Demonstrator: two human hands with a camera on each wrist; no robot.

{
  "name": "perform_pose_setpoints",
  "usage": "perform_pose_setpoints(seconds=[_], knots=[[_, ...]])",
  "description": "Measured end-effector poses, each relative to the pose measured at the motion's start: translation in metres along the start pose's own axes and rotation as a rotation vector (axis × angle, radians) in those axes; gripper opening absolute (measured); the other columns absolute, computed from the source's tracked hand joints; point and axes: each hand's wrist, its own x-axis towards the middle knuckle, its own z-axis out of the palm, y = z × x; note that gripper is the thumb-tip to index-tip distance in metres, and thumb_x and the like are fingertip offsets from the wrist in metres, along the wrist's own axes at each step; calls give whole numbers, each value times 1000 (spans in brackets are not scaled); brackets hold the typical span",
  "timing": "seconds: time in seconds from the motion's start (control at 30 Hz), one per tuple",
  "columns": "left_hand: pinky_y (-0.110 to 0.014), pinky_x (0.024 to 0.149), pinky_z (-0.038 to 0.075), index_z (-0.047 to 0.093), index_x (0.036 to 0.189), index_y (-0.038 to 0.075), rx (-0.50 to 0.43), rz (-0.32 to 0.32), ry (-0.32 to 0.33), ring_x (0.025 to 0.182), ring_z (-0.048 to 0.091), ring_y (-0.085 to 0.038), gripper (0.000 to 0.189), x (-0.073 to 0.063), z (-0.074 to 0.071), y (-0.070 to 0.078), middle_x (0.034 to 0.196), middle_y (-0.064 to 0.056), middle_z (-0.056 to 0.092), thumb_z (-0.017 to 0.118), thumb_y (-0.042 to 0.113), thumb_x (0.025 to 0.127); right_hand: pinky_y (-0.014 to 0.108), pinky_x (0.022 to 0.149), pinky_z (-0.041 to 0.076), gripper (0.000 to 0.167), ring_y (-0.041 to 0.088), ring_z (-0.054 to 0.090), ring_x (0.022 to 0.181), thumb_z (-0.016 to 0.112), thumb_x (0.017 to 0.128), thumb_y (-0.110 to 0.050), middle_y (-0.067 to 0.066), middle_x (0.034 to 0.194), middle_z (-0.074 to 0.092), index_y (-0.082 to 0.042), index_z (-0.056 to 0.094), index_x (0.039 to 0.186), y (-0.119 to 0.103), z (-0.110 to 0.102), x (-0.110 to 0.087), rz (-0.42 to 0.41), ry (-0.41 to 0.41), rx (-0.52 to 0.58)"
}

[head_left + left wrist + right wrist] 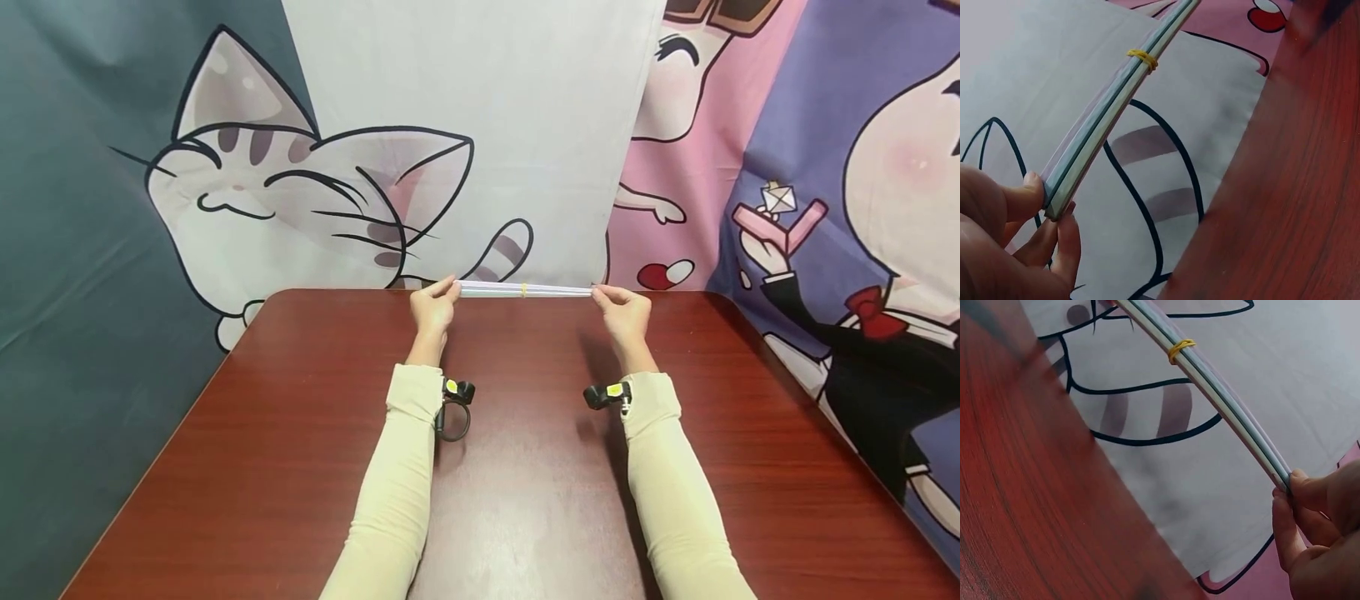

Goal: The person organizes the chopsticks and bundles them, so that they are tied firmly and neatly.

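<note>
A long, thin bundle of pastel strips in lilac, pale blue and pale green is held level above the table's far edge. A yellow rubber band is wound around its middle. My left hand pinches the left end between thumb and fingertips. At the opposite end, my right hand does the same. The left wrist view shows the strips lying flat against one another, the band tight around them. Seen from the right wrist, the bundle bows slightly.
Beneath both arms lies a reddish-brown wooden table. Behind it hangs a cloth backdrop with a cartoon cat and other figures. A small camera is strapped at each wrist, the left one with a looped cable.
</note>
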Motion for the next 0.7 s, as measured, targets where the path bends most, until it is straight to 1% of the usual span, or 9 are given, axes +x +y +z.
perform_pose_setpoints(seconds=[0.07, 0.13, 0.27, 0.37, 0.5, 0.57, 0.7], knots=[[-29, 106, 40, 75, 114, 10, 31, -5, 22, 127, 55, -20, 26, 4, 1, -4, 124, -8, 68, 75, 12, 88, 17, 72, 47, 23, 2, 63, 81, 77, 85, -9, 13, 104, 74, 3, 75, 105, 2, 2, 2, 8, -9, -13], [-31, 108, 38, 76, 113, 11, 55, -17, 35, 128, 54, -21, 26, 8, 2, -8, 124, -8, 68, 75, 13, 88, 18, 72, 47, 23, 3, 63, 82, 77, 85, -9, 16, 106, 72, 3, 75, 105, 3, 4, 3, 23, -13, -27], [-30, 108, 38, 77, 112, 12, 97, -38, 39, 128, 54, -21, 24, 12, 5, -13, 124, -8, 68, 76, 14, 87, 19, 73, 45, 23, 7, 61, 88, 78, 84, -11, 15, 107, 73, 1, 76, 104, 7, 7, 6, 59, -1, -71], [-30, 107, 39, 77, 111, 14, 110, -53, 40, 128, 54, -21, 24, 15, 8, -15, 126, -7, 67, 76, 15, 87, 20, 74, 44, 23, 10, 60, 90, 79, 84, -13, 16, 107, 73, -1, 77, 104, 10, 10, 8, 75, 12, -105], [-32, 107, 39, 77, 112, 14, 118, -65, 44, 129, 52, -22, 24, 20, 11, -17, 130, -7, 65, 76, 15, 88, 21, 72, 43, 23, 13, 58, 90, 79, 84, -15, 16, 105, 73, -1, 77, 103, 17, 15, 13, 90, 34, -122], [-32, 107, 40, 77, 111, 15, 135, -68, 45, 130, 52, -22, 24, 22, 11, -18, 130, -7, 65, 76, 17, 87, 21, 72, 42, 24, 13, 57, 91, 79, 84, -16, 14, 103, 73, -2, 77, 103, 21, 17, 15, 105, 44, -123], [-32, 107, 40, 77, 112, 14, 184, -65, 52, 131, 51, -23, 25, 27, 12, -25, 130, -8, 65, 76, 17, 87, 22, 72, 42, 24, 16, 57, 95, 79, 84, -16, 14, 103, 73, -1, 77, 103, 28, 20, 17, 141, 42, -135]])
